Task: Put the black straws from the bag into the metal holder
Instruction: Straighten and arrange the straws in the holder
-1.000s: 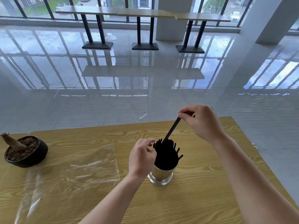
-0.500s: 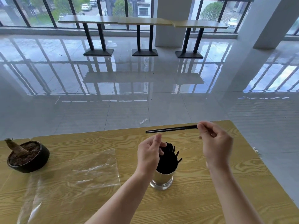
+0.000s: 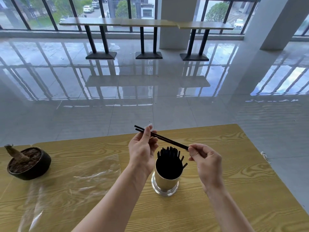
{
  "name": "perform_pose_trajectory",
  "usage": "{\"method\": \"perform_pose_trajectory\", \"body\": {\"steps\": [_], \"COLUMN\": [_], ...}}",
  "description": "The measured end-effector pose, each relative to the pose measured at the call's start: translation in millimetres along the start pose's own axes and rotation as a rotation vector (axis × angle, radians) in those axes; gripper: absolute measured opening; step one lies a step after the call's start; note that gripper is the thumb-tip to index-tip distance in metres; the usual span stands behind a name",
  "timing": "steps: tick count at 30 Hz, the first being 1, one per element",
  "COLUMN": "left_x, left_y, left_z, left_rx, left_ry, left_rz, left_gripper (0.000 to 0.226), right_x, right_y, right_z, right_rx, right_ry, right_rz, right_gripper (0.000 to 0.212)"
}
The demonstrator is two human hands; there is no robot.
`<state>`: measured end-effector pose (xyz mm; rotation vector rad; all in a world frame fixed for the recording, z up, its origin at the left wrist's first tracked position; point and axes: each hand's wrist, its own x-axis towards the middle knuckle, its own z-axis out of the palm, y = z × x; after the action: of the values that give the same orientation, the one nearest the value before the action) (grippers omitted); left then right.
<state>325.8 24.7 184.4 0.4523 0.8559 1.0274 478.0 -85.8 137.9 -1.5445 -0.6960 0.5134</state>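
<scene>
Black straws (image 3: 164, 140), pulled up from the metal holder (image 3: 167, 180) just before, now pinched sideways between left hand (image 3: 143, 150) and right hand (image 3: 206, 162) above it, not yet dropped in.

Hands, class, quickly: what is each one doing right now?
Left hand: closed on the black straws.
Right hand: pinching their other end.

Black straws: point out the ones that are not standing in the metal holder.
The pair of black straws held in the air between the left hand and right hand, lying nearly level above the shiny metal holder. The rest stand upright inside it.
</scene>
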Motion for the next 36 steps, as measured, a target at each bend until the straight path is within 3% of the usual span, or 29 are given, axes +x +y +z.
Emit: {"method": "perform_pose_trajectory", "body": {"steps": [4, 8, 12, 15, 21, 28, 31, 33, 36], "left_x": [-0.9, -5.0, -11.5, -13.0, -13.9, -10.1, -5.0, -1.3, 1.4], "left_y": [1.7, 4.2, 8.7, 9.9, 7.7, -4.7, -7.5, -10.2, -14.8], "left_z": [-5.9, -7.7, 2.2, 8.8, 8.4, 8.4, 7.4, -0.6, -21.9], "left_rx": [0.237, 0.625, 0.967, 1.156, 1.197, 1.260, 1.183, 1.176, 1.210], "left_ry": [-0.097, -0.223, -0.394, -0.437, -0.469, -0.519, -0.483, -0.420, -0.275], "left_rz": [0.254, 0.524, 0.680, 0.740, 0.657, 0.712, 0.683, 0.684, 0.739], "left_gripper": [0.016, 0.010, 0.010, 0.023, 0.028, 0.023, 0.006, 0.018, 0.018], "right_x": [2.3, 11.4, 24.2, 29.3, 25.9, 26.7, 29.8, 31.6, 33.7], "right_y": [-8.0, -39.1, -83.1, -96.7, -95.2, -99.2, -97.3, -91.0, -75.3], "right_z": [2.0, 3.5, 11.7, 19.7, 22.9, 17.0, 9.6, 3.3, -2.4], "right_rx": [-0.262, -0.239, -0.227, -0.393, -0.555, -0.622, -0.637, -0.629, -0.619], "right_ry": [-0.054, -0.101, -0.348, -0.391, -0.355, -0.395, -0.359, -0.320, -0.315], "right_rz": [-0.121, -0.271, -0.362, -0.491, -0.581, -0.571, -0.561, -0.514, -0.411], "right_gripper": [0.009, 0.014, 0.039, 0.035, 0.023, 0.010, 0.008, 0.009, 0.013]}}
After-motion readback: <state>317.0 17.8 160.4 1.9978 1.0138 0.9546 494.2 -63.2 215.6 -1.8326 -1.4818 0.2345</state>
